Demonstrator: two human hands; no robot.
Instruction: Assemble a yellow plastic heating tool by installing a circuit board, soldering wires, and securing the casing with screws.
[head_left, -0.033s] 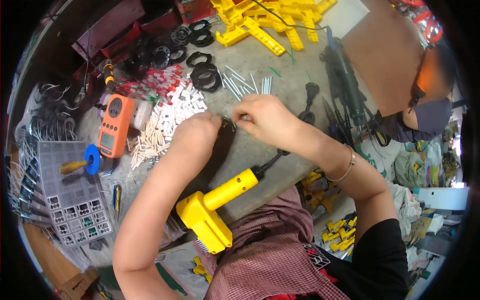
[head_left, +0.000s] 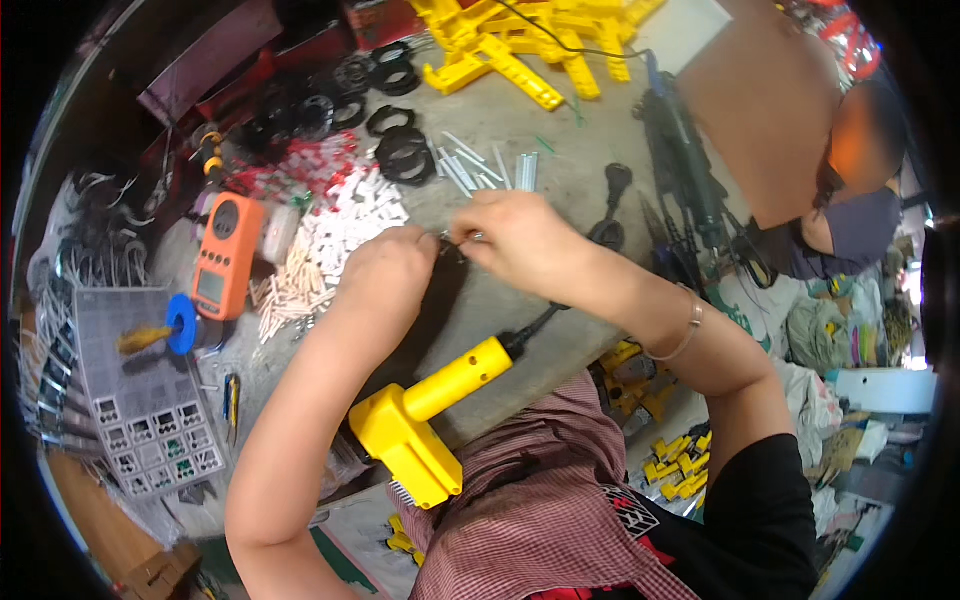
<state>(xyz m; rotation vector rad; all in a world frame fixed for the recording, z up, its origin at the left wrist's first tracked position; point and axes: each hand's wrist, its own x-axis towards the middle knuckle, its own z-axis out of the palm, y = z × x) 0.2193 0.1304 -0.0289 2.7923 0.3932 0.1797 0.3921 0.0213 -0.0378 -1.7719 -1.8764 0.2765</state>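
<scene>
My left hand point(head_left: 390, 265) and my right hand point(head_left: 510, 232) almost meet over the middle of the bench, fingers closed in pinches. A small, thin metallic piece shows between the fingertips, too small and blurred to name. Left of my left hand lies a heap of white connector-like pieces point(head_left: 345, 220), with pale wooden-looking pegs point(head_left: 285, 300) beside it. Beyond my right hand are several thin metal rods point(head_left: 465, 170). A yellow tool-shaped plastic body point(head_left: 420, 440) with a handle and a black cable lies at the bench's near edge, below my hands.
An orange multimeter point(head_left: 228, 255) stands at left, near a blue-rimmed spool point(head_left: 182, 323) and a compartment tray point(head_left: 160, 430). Black rings point(head_left: 405, 155) and yellow plastic shells point(head_left: 520, 75) lie farther back. A dark green power screwdriver point(head_left: 710, 215) is at right; another person point(head_left: 850, 240) sits beyond.
My right hand has shifted slightly left, closer to my left hand. The whole view has moved a little, and the picture is more blurred.
</scene>
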